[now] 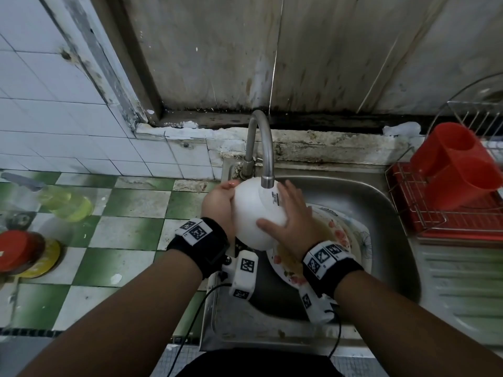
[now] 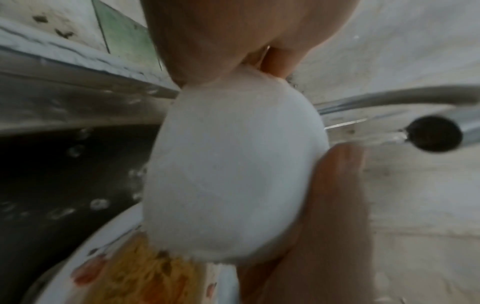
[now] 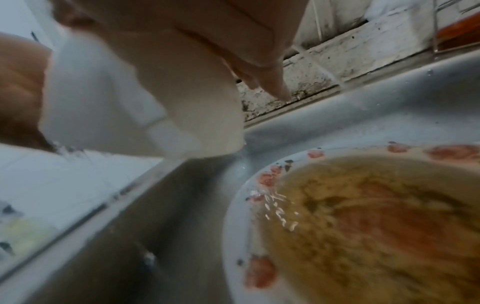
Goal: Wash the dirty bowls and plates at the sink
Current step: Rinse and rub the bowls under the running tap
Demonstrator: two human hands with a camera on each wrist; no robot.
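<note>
A white bowl (image 1: 253, 213) is held bottom up over the steel sink (image 1: 381, 213), right under the faucet spout (image 1: 267, 180). My left hand (image 1: 219, 201) cups and grips its left side. My right hand (image 1: 291, 213) lies on the bowl's outside with fingers spread and straight. Below them, a dirty flowered plate (image 1: 341, 235) with yellow-brown residue sits in the sink. The left wrist view shows the bowl (image 2: 233, 174) between both hands, above the plate (image 2: 116, 273). In the right wrist view the bowl (image 3: 103, 92) drips water beside the plate (image 3: 363, 226).
A red dish rack (image 1: 441, 224) with a red cutlery holder (image 1: 457, 167) stands right of the sink. On the green-and-white checked counter to the left lie a soap bottle (image 1: 62, 200) and a red-lidded round container (image 1: 19, 251). A stained wall rises behind the faucet.
</note>
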